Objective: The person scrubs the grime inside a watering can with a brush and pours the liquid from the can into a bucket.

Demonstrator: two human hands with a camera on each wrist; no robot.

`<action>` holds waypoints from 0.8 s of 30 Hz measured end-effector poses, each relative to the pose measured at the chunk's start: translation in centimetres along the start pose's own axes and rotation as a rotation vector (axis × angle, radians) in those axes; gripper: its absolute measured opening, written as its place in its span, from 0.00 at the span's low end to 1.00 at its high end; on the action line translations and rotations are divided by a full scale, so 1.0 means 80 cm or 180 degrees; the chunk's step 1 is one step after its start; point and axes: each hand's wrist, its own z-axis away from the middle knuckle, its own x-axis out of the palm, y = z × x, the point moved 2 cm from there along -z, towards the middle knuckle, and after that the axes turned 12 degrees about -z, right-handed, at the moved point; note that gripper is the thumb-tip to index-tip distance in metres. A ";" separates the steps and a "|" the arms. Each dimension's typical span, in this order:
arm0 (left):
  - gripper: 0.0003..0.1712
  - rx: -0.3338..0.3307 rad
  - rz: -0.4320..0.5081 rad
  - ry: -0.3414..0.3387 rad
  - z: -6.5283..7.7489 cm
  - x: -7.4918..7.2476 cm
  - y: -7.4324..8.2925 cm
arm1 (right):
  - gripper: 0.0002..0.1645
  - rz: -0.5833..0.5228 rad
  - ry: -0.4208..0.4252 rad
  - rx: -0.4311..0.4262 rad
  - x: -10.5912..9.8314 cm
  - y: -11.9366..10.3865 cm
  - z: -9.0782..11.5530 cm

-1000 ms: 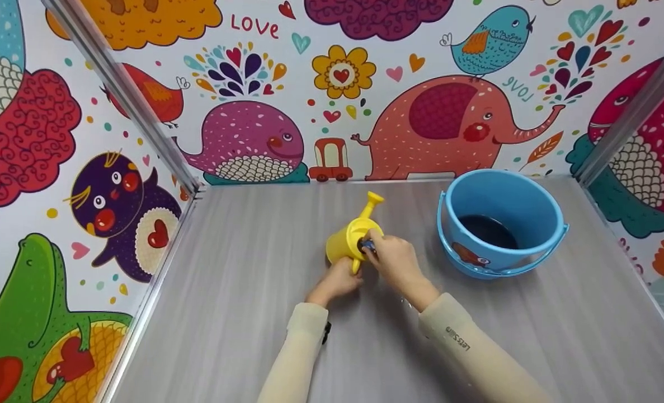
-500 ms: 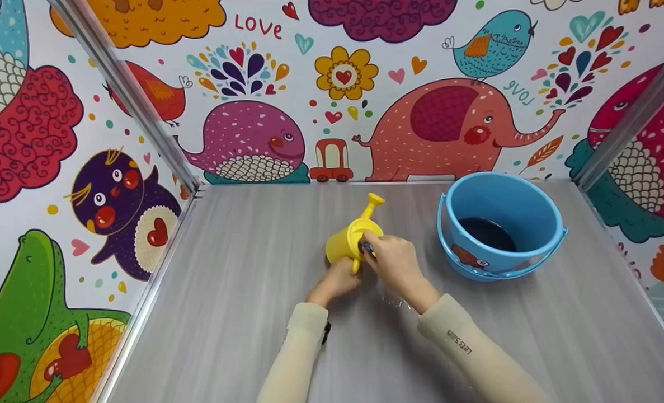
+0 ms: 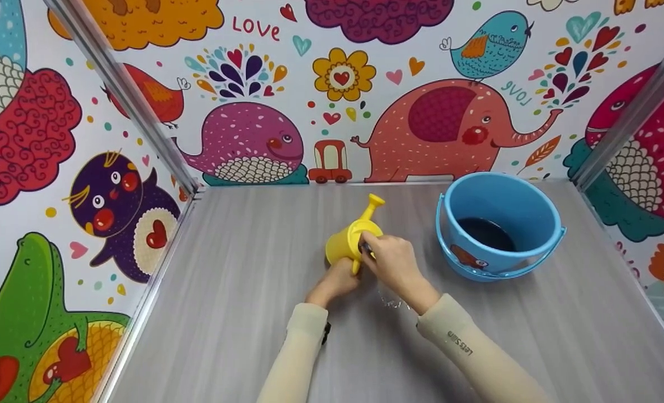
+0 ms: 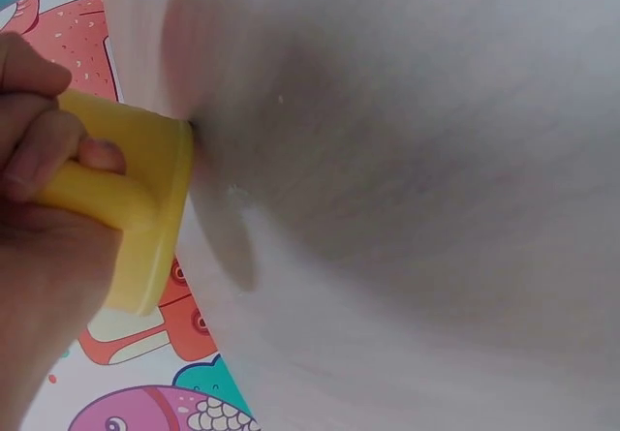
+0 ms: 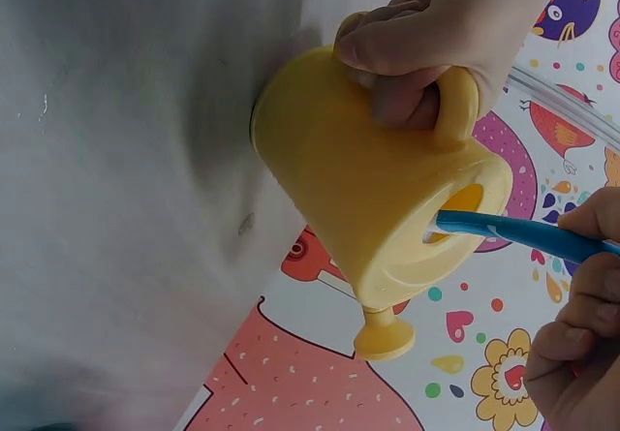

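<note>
A yellow watering can point(image 3: 340, 246) is held tilted over the table, its spout pointing toward the back wall. My left hand point(image 3: 338, 281) grips the can by its handle; the left wrist view shows the fingers curled round it, close to the can's base point(image 4: 160, 218). In my right hand point(image 3: 396, 260) is a slim blue-handled brush point(image 5: 523, 234), pinched between thumb and fingers. The far end of the brush goes into the can's top opening point(image 5: 463, 199), where its head is hidden. In the right wrist view, the spout's rose point(image 5: 386, 338) shows below the opening.
A blue bucket point(image 3: 502, 260) with dark liquid point(image 3: 485, 234) in it stands to the right, its handle hanging down in front. Small shiny wet spots point(image 3: 394, 305) lie on the grey table beside my right wrist. Printed walls point(image 3: 332, 112) enclose the back and sides.
My right hand shifts the brush slightly at the can's opening, and the shiny wet spots by the right wrist show more. The left hand and can stay nearly still.
</note>
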 end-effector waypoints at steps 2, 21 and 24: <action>0.17 -0.0013 0.0018 -0.0006 0.000 0.000 0.000 | 0.11 -0.0019 0.0002 0.0015 0.001 0.001 0.000; 0.21 -0.0158 0.0300 -0.0131 0.000 0.003 -0.003 | 0.10 -0.0432 -0.0316 0.0736 0.011 0.021 0.007; 0.21 -0.0176 0.0318 -0.0136 0.002 0.004 -0.004 | 0.12 -0.0633 -0.0524 0.0771 0.008 0.023 0.009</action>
